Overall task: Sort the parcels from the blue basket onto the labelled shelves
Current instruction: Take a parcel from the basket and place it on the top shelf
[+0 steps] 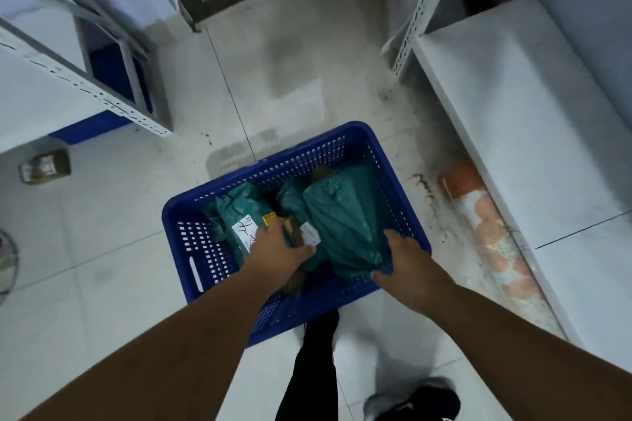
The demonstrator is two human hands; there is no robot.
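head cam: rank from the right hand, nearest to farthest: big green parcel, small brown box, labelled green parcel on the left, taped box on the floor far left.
From the right hand:
1. Big green parcel: the hand grips its near end, right side of the blue basket.
2. Small brown box: mid-basket, by the left hand.
3. Labelled green parcel: basket's left side.
4. Taped box: floor, far left, outside the basket.

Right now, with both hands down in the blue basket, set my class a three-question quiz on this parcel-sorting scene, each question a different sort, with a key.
1. True or false: the blue basket stands on a shelf.
2. Which hand holds the near end of the large green parcel? A left, B right, C neither.
3. Fill in: the left hand rests on the green parcel with a white ______.

Key
1. False; it stands on the tiled floor.
2. B, the right hand.
3. label.
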